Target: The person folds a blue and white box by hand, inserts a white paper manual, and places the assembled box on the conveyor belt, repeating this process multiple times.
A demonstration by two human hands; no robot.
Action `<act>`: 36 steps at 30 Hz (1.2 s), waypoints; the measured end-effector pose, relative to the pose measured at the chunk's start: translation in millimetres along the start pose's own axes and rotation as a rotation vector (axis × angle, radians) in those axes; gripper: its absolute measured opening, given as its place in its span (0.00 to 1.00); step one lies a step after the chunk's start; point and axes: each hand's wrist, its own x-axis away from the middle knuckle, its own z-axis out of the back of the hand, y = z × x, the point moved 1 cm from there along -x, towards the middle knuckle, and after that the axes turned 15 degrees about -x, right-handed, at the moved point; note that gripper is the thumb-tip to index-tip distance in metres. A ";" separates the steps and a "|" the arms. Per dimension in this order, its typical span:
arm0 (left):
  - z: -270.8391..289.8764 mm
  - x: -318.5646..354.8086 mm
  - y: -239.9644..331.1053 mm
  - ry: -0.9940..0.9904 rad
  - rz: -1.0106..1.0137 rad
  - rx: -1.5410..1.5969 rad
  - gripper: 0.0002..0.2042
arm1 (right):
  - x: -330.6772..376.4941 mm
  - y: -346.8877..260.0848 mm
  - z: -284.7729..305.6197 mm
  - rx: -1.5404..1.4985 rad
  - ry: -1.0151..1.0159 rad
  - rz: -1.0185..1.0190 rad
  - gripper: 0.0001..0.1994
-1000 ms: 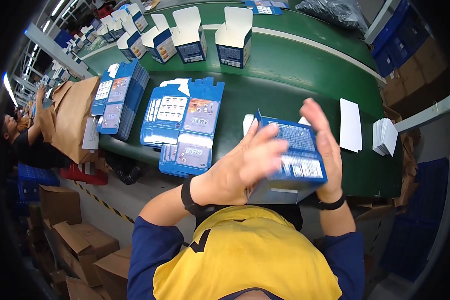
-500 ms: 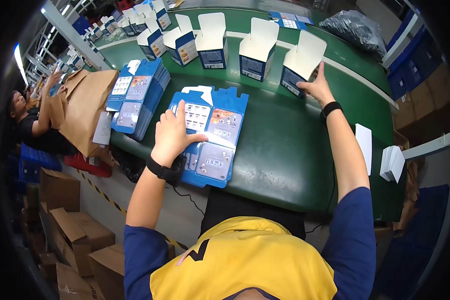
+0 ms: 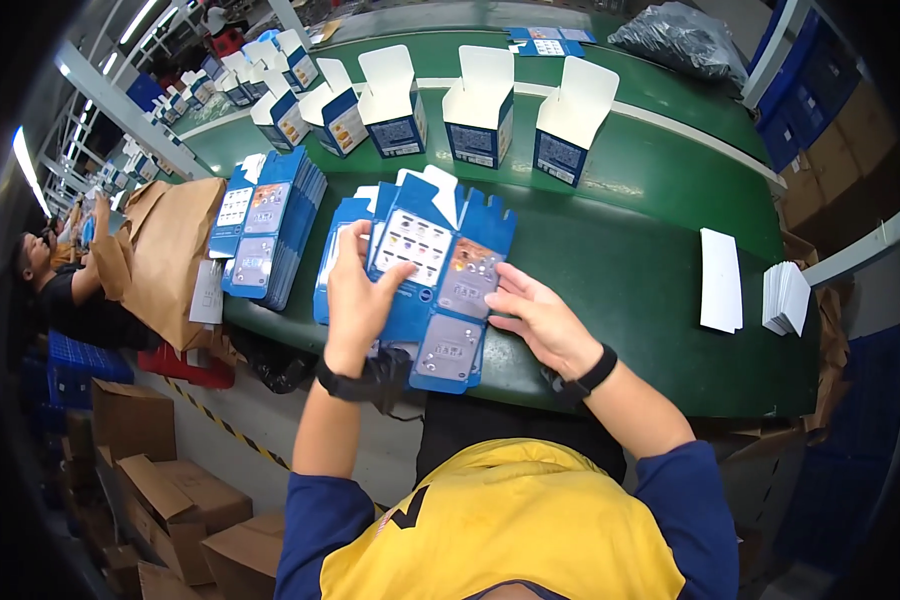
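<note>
A flat blue carton blank (image 3: pixel 417 245) with white and grey printed panels is lifted and tilted over others like it, a blue edge of which (image 3: pixel 342 220) shows at its left. My left hand (image 3: pixel 358 300) grips its left side, the thumb lying across the printed face. At its right edge, my right hand (image 3: pixel 542 318) holds the blank between thumb and fingers. Beyond them, the nearest folded box (image 3: pixel 562 155) stands upright with its white lid raised, in a row with several similar boxes (image 3: pixel 475 140).
A thick stack of blanks (image 3: pixel 270 225) lies left on the green table (image 3: pixel 630 290), beside a brown paper bag (image 3: pixel 175 250). White paper slips (image 3: pixel 720 280) lie right. Grey plastic (image 3: pixel 680 40) sits far back. Cardboard boxes (image 3: pixel 185 490) stand on the floor; another person (image 3: pixel 70 290) is at left.
My right hand has left the rightmost folded box and come to the blank's right edge. The top blank has risen and shifted right, with my left hand on it.
</note>
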 end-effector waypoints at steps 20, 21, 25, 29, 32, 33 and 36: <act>-27.4 44.3 58.6 -0.145 0.048 0.755 0.40 | 79.5 0.8 -4.1 0.399 0.061 0.750 0.27; -22.8 43.4 74.6 -0.182 0.053 0.835 0.38 | 95.4 -3.8 -2.1 0.730 0.014 0.881 0.17; -29.1 48.2 113.6 -0.240 -0.104 1.121 0.32 | 115.2 -12.1 13.9 0.910 -0.267 1.215 0.18; -43.4 61.0 133.9 -0.261 -0.071 0.889 0.28 | 122.3 -14.6 37.5 0.823 -0.029 1.067 0.27; -48.9 72.5 128.5 -0.596 -0.094 0.925 0.38 | 124.4 -13.9 57.8 0.371 0.068 0.695 0.65; -51.1 80.3 129.2 -0.808 -0.117 0.970 0.44 | 117.3 -19.4 59.8 0.278 -0.035 0.760 0.72; -61.6 98.7 130.4 -1.071 -0.627 1.057 0.55 | 96.8 -27.2 57.6 0.178 0.089 0.985 0.75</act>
